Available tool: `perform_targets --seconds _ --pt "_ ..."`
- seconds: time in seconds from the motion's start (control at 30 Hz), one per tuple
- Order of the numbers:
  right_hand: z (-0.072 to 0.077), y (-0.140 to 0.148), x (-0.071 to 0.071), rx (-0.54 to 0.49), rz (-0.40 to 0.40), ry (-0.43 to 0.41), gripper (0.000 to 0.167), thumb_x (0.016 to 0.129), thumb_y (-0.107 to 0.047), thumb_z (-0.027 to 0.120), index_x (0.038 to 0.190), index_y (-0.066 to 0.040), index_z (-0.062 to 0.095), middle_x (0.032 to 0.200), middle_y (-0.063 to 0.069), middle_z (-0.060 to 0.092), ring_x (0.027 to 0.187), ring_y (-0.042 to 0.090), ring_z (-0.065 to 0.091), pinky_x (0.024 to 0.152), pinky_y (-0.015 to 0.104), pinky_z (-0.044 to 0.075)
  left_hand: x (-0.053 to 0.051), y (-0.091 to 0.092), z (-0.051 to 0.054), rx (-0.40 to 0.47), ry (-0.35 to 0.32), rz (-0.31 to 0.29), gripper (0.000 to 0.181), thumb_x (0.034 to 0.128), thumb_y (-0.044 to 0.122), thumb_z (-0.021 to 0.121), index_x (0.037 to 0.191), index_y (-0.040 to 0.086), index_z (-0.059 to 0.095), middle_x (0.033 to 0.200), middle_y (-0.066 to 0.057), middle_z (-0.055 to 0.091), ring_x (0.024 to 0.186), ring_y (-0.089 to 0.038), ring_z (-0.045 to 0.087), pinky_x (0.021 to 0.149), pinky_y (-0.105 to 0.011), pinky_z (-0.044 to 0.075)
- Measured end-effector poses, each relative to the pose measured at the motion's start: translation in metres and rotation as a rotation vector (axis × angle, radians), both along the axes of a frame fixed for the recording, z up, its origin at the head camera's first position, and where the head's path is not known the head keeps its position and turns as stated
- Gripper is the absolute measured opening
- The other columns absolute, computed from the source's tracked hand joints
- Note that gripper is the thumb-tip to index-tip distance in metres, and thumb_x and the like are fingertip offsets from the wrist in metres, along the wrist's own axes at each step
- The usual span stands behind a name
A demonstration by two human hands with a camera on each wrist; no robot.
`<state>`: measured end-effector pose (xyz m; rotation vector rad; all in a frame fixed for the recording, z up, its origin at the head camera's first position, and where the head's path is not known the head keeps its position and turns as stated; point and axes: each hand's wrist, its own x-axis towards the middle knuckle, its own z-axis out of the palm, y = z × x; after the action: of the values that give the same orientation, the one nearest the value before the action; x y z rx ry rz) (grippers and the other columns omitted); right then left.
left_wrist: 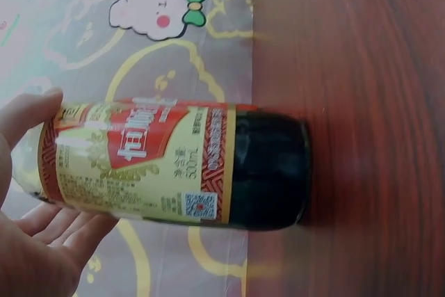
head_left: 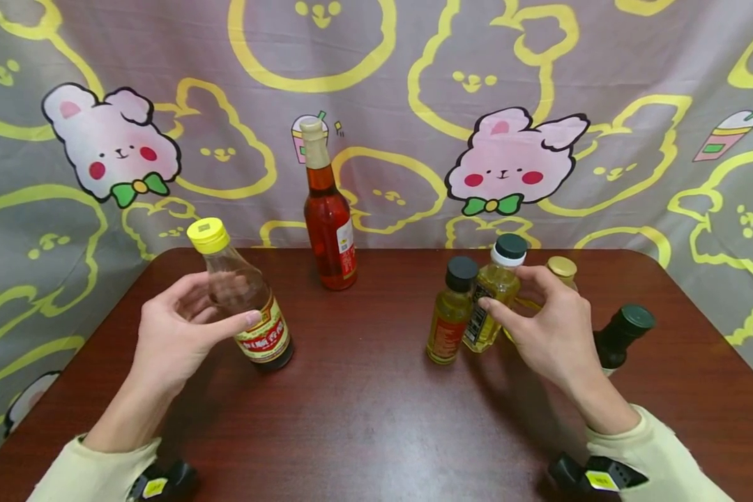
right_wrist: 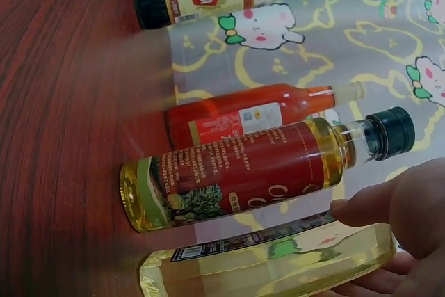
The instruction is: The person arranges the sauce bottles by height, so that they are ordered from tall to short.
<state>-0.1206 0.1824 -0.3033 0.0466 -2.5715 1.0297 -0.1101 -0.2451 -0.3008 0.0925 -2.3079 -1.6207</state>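
A yellow-capped bottle with a red and cream label (head_left: 265,333) (left_wrist: 139,161) stands at the left, tilted a little. The left hand (head_left: 178,331) (left_wrist: 42,241) holds it, thumb on the near side and fingers behind. At the right, the right hand (head_left: 549,328) (right_wrist: 410,227) grips a clear bottle of pale yellow oil (head_left: 498,286) (right_wrist: 278,266) with a dark green cap and white collar. Close by on its left stands a smaller black-capped bottle with a red label (head_left: 447,335) (right_wrist: 243,172).
A tall bottle of red liquid (head_left: 329,230) (right_wrist: 264,106) stands at the back of the brown table (head_left: 364,418). Behind the right hand are a gold-capped bottle (head_left: 561,268) and a dark green-capped bottle (head_left: 621,338). A patterned cloth (head_left: 376,42) hangs behind the table.
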Motion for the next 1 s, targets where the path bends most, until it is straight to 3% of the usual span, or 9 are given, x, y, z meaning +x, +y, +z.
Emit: perform_targets --seconds 0.13,0.4,0.63,0.87,1.0 --pt "0.001 0.001 0.0 0.003 0.001 0.002 0.058 0.09 -0.028 0.087 0.136 -0.002 0.062 0.124 0.024 0.075 0.114 0.041 0.073 0.09 0.059 0.062 -0.001 0.008 0.0 -0.025 -0.001 0.062 0.056 0.0767 0.01 0.096 0.126 0.018 0.071 0.105 0.026 0.075 0.096 0.006 0.071 0.085 -0.006 0.055" --pt "0.0 0.001 0.0 -0.007 0.011 -0.022 0.061 0.091 -0.031 0.086 0.139 -0.002 0.061 0.128 0.025 0.073 0.116 0.043 0.072 0.092 0.06 0.061 -0.007 0.032 0.004 -0.011 0.016 0.098 0.061 0.0762 0.016 0.098 0.132 0.015 0.071 0.113 0.02 0.076 0.107 0.0 0.07 0.09 -0.006 0.054" --pt "0.002 0.001 0.0 -0.004 0.003 -0.024 0.059 0.091 -0.029 0.086 0.137 -0.003 0.061 0.125 0.024 0.075 0.115 0.041 0.073 0.091 0.059 0.062 -0.021 0.068 0.008 0.028 0.044 0.044 0.064 0.0753 0.022 0.099 0.133 0.014 0.072 0.123 -0.002 0.076 0.108 -0.007 0.07 0.092 -0.01 0.056" --pt "0.001 0.0 0.0 -0.016 0.012 -0.035 0.059 0.091 -0.029 0.086 0.137 -0.003 0.061 0.125 0.024 0.075 0.115 0.04 0.073 0.092 0.058 0.062 -0.039 0.102 0.009 0.081 0.097 -0.013 0.07 0.0699 0.017 0.101 0.133 0.009 0.071 0.124 -0.007 0.077 0.11 -0.01 0.072 0.093 -0.015 0.058" --pt "0.0 0.0 0.001 -0.008 0.012 -0.026 0.058 0.091 -0.028 0.086 0.137 -0.002 0.061 0.124 0.024 0.075 0.114 0.04 0.073 0.091 0.058 0.063 -0.049 0.118 0.009 0.072 0.11 -0.033 0.071 0.0693 0.022 0.102 0.132 0.011 0.071 0.124 -0.005 0.076 0.112 -0.011 0.072 0.097 -0.022 0.06"
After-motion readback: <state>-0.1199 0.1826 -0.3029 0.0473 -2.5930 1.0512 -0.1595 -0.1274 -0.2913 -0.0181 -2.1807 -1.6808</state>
